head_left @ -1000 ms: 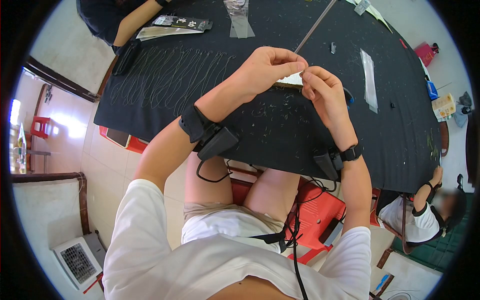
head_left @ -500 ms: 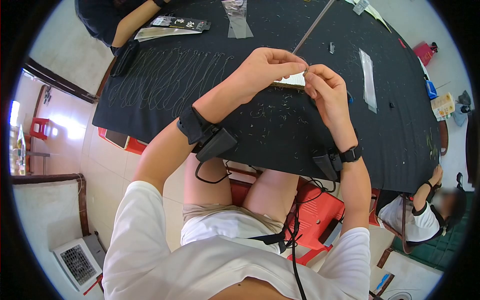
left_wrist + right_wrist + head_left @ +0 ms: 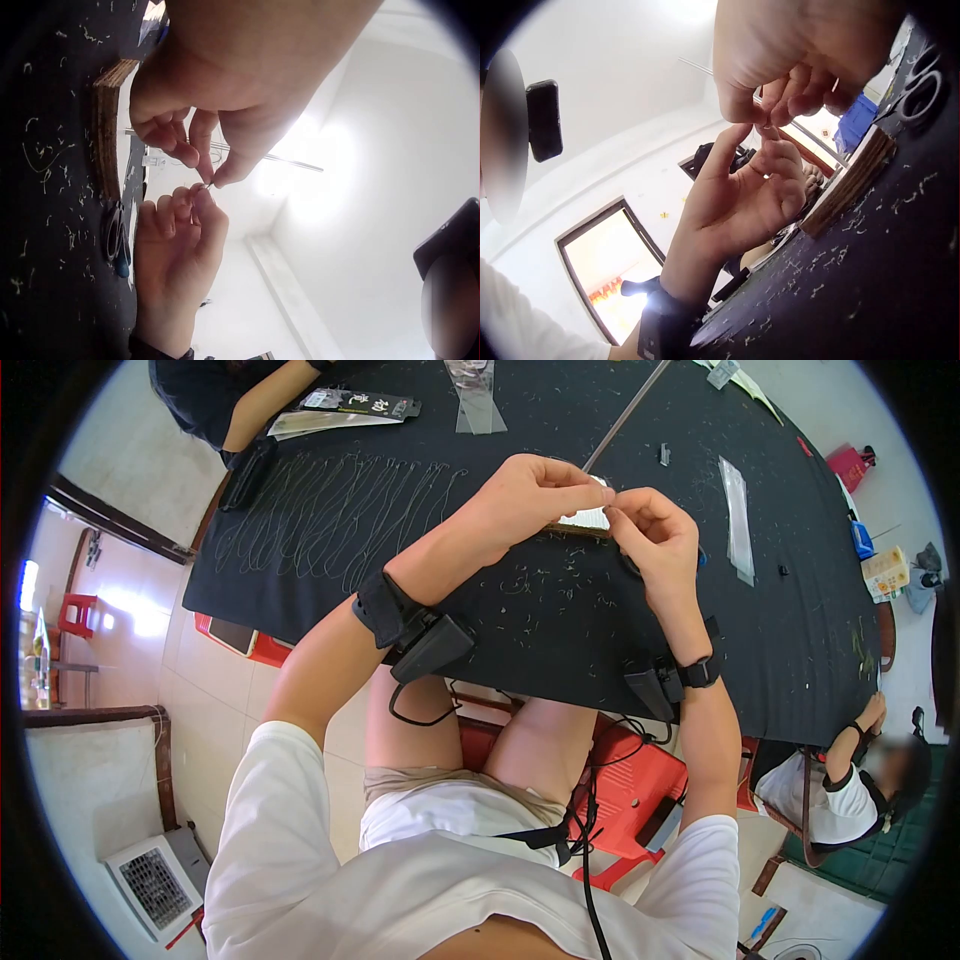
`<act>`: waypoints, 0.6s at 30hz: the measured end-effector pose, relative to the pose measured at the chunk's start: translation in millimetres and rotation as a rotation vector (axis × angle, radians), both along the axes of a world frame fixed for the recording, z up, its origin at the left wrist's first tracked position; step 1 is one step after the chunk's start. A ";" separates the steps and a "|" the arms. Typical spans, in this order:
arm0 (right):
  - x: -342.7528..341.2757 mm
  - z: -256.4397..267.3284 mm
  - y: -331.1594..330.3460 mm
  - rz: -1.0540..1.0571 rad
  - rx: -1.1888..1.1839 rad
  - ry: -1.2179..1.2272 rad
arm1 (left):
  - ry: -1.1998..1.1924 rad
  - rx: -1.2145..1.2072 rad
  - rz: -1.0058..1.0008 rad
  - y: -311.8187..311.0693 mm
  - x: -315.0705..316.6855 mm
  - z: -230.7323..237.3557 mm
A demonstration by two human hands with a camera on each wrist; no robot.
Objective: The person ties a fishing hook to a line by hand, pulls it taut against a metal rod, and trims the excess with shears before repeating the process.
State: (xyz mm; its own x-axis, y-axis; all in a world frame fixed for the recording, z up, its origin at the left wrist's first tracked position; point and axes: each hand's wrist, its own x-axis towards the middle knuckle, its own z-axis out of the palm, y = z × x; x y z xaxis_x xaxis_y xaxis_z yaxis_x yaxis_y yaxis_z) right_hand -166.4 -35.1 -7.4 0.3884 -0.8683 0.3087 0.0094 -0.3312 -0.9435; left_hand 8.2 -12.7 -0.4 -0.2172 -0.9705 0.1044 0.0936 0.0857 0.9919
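My left hand (image 3: 525, 500) and right hand (image 3: 662, 545) meet fingertip to fingertip above the table. Between thumb and forefinger, each pinches a tiny, thin dark strand (image 3: 208, 185); I cannot tell its exact kind. Most of the strand is hidden by the fingers. Just beyond and below the hands lies a wooden block (image 3: 847, 184) with a white top. A thin metal rod (image 3: 628, 412) rises from the block, behind my fingers. Scissors (image 3: 921, 96) lie on the black cloth beside the block, near my right hand.
Many loops of thin line (image 3: 330, 520) are laid out at left on the black tablecloth (image 3: 540, 630). Line clippings (image 3: 802, 277) are scattered near the block. Clear plastic sleeves (image 3: 738, 520) and a black-and-white packet (image 3: 350, 410) lie farther out. Other people sit at the table.
My right hand has shifted slightly, its thumb and fingers turning a little around the pinched strand. The left hand stays almost in place.
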 end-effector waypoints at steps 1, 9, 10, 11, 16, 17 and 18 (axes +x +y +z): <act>1.0 -0.9 0.2 -0.043 -0.148 0.015 | 0.000 0.001 0.000 0.4 0.3 0.6; 1.6 5.7 4.2 -0.152 -0.433 0.197 | -0.003 -0.014 -0.009 -0.9 1.5 -1.6; 1.6 5.4 3.8 -0.156 -0.460 0.194 | -0.003 -0.014 -0.010 -0.9 1.3 -1.7; 1.6 5.5 3.6 -0.156 -0.460 0.194 | 0.010 -0.010 -0.003 -0.9 1.0 -2.0; 1.2 5.3 2.9 -0.187 -0.480 0.217 | -0.002 -0.004 -0.005 -0.9 1.4 -1.5; 1.4 5.2 3.0 -0.187 -0.479 0.217 | 0.004 0.016 0.012 -0.9 0.8 -1.6; 1.8 5.0 3.1 -0.194 -0.483 0.207 | 0.010 0.037 0.028 -0.9 0.2 -1.7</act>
State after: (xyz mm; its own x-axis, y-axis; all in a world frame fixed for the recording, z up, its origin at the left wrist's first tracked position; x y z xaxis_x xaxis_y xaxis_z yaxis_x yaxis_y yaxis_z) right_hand -164.6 -32.0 -2.4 0.3303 -0.7087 0.6234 -0.2646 -0.7035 -0.6596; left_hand 8.4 -13.6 -2.1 -0.1888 -0.9795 0.0708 0.1020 0.0522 0.9934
